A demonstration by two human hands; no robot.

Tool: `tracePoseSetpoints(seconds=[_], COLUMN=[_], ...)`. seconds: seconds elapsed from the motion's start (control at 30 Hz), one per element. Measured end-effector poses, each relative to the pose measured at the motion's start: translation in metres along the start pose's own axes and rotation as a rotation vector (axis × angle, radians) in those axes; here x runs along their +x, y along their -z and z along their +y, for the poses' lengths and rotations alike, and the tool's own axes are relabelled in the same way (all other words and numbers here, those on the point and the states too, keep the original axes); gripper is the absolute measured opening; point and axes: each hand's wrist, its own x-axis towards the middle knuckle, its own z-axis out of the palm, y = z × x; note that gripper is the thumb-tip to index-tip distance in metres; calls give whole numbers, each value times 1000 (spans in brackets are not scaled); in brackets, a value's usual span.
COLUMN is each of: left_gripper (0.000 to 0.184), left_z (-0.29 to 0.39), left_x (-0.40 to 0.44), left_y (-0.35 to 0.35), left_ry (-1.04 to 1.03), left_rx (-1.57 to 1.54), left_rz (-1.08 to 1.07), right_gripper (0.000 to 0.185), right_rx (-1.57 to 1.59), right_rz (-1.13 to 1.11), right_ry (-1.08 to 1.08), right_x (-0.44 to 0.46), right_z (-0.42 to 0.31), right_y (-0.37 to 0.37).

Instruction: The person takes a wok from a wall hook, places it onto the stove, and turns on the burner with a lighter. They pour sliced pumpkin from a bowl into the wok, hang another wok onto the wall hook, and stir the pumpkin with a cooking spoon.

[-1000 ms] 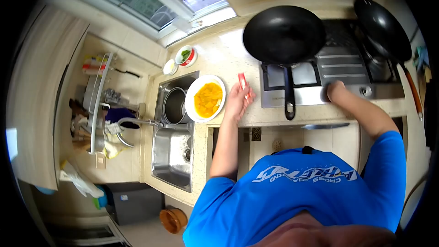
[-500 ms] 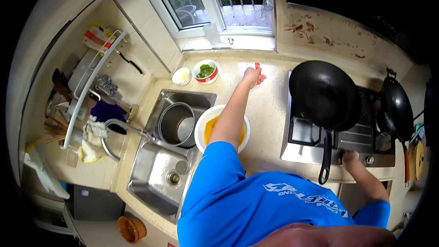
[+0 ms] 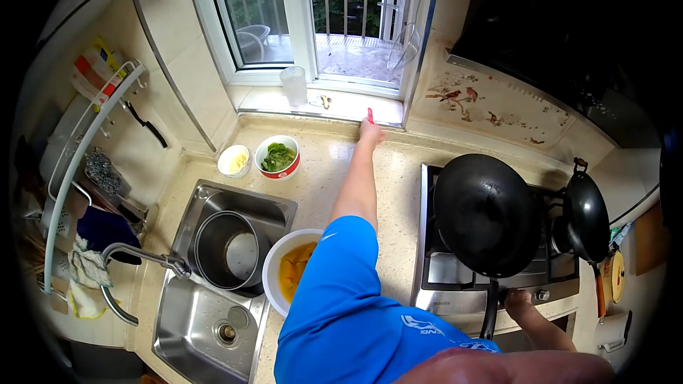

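My left hand (image 3: 371,133) reaches to the window sill at the back of the counter, its fingers closed round a small red object (image 3: 370,116). At the stove's front edge, my right hand (image 3: 518,301) is on the left control knob, which it hides. Just behind that hand a black wok (image 3: 486,215) rests on the stove, its handle (image 3: 490,309) pointing to the front. A white bowl of yellow-orange pieces (image 3: 273,270) is partly covered by my left sleeve. Green leaves fill a red and white bowl (image 3: 278,158), and a small bowl (image 3: 234,161) holds something pale yellow.
The double sink (image 3: 186,332) on the left holds a metal pot (image 3: 229,250), with a faucet (image 3: 144,256) beside it. A clear cup (image 3: 294,86) stands on the sill. A second wok (image 3: 587,215) is at the stove's right, under a dark hood (image 3: 562,43).
My left hand has moved away from beside the yellow food, across the counter to the sill, with the red object. My right hand stays at the stove knob. The view has shifted toward the window.
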Motion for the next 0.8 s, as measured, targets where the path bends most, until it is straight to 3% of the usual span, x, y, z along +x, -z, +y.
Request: tracePoseSetpoints(seconds=[0.1, 0.2, 0.3, 0.37, 0.43, 0.5, 0.57, 0.63, 0.7, 0.77, 0.8], left_gripper=[61, 63, 61, 52, 38, 31, 31, 29, 26, 25, 26], left_z=[-21, -9, -21, 5, 20, 35, 47, 40, 6, -41, -66], left_x=[4, -24, -21, -67, -102, -165, -244, -318, -383, -427, -443], left_y=[8, 16, 24, 20, 11, -9, -31, -51, -67, -78, -84], left_ry=[-165, -81, -111, -54, -120, -243, -254, -258, -316, -245, -104], left_rx=[133, -46, 143, 130, -52, -162, -354, -350, -139, 47, 3], left_rz=[124, 45, 195, 240, 274, 129, -141, -320, -403, -453, -473], right_gripper=[27, 28, 29, 27, 25, 25, 26, 27, 28, 27, 26], right_rx=[51, 35, -101, -146, -75, -149, -182, -156, -169, -240, -245], right_rz=[-8, -13, 56, 197, 157, 163, 67, 0, -75, 26, 38], right_ry=[13, 11, 25, 62, 45, 69, 148, 123, 112, 203, 209], right_x=[-4, -9, 3, 14, 23, 26, 17, 25, 27, 18, 21], right_z=[-4, -3, 2, 7, 8, 9, 6, 7, 3, 3, 3], right_y=[12, 19, -13, -30, -34, -39, -20, -23, -19, -11, -12])
